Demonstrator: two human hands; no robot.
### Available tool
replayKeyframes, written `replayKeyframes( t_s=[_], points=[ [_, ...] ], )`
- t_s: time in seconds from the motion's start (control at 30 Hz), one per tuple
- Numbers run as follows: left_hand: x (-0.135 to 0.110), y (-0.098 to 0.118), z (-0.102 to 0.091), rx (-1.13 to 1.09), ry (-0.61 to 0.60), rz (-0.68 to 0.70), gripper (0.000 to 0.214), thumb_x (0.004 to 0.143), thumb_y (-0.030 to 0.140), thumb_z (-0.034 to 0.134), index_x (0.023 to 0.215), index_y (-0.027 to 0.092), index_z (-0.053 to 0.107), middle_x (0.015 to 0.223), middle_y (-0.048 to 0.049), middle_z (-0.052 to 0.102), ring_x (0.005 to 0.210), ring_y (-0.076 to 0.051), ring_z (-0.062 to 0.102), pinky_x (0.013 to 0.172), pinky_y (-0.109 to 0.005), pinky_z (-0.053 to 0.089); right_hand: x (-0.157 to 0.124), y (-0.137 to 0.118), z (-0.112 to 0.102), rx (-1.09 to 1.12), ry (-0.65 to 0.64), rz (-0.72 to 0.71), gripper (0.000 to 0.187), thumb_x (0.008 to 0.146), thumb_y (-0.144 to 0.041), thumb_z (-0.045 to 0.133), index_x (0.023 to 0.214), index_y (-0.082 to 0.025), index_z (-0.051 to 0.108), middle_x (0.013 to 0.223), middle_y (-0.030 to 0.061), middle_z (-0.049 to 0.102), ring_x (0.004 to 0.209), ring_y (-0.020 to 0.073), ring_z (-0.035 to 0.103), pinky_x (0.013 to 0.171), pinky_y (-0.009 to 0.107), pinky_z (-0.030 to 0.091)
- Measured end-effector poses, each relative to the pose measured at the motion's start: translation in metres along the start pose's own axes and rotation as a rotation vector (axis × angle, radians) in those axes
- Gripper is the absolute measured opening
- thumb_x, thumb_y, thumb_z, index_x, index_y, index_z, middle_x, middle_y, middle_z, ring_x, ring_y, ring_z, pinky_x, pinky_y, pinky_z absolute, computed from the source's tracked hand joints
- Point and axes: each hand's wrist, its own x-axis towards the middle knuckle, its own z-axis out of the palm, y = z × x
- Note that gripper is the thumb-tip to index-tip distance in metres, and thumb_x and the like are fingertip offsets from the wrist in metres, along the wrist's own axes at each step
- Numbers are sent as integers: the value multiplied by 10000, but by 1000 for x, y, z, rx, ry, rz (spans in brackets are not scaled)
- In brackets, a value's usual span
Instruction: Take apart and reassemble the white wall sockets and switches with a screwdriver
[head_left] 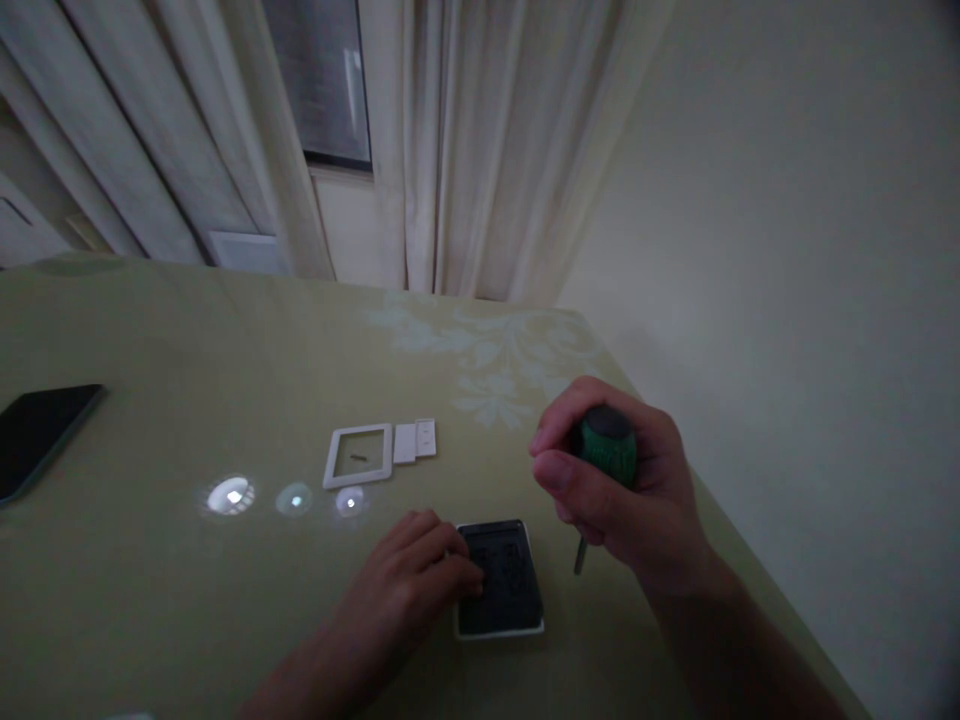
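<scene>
My right hand (622, 480) is closed around the green and black handle of a screwdriver (609, 445). Its metal shaft points down to the table, a little right of a black wall switch body (504, 575) with a white rim. This body lies flat, recessed side up, and my left hand (420, 575) grips its left edge with the fingers and thumb. Farther back lies a square white switch frame (387, 450), and inside its opening is a small screw (359, 458). Two small white rocker plates (405, 443) sit side by side against the frame's right edge.
A dark flat tablet or phone (45, 435) lies at the far left of the pale green table (225, 390). Lamp reflections show on the glossy top. Curtains (480, 140) hang behind the table, and a plain wall (810, 300) runs close along its right edge.
</scene>
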Motion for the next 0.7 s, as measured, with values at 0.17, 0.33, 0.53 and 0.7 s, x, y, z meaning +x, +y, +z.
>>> replayKeyframes(
  t_s=[0.17, 0.33, 0.53, 0.7],
  points=[
    [-1, -3, 7, -29, 66, -12, 246, 1140, 244, 514, 995, 217, 711, 917, -30, 708, 830, -204, 585, 711, -311, 424, 0, -1, 0, 5, -14, -9, 184, 827, -165, 895, 902, -243, 746, 659, -61, 625, 459, 65, 484, 373, 174, 377],
    [-3, -5, 8, -133, 51, -153, 148, 1111, 274, 589, 1059, 241, 723, 955, -28, 699, 873, -205, 627, 753, -313, 492, 0, -1, 0, -1, -7, -5, 184, 825, -179, 900, 901, -243, 745, 680, -58, 635, 458, 65, 487, 367, 176, 376],
    [0, -3, 3, -287, 50, -325, 145, 1076, 244, 601, 1188, 260, 690, 1102, -52, 680, 1021, -224, 678, 895, -372, 582, -1, -3, -1, 17, -5, -5, 195, 814, -179, 911, 898, -240, 746, 677, -54, 641, 462, 71, 492, 362, 176, 369],
    [5, -1, 3, -257, 45, -354, 234, 1023, 244, 669, 1257, 260, 655, 1238, -82, 666, 1169, -271, 663, 1022, -477, 575, -2, -3, 0, 17, 0, -20, 187, 823, -181, 907, 905, -239, 750, 672, -58, 642, 451, 62, 484, 356, 170, 358]
  ],
)
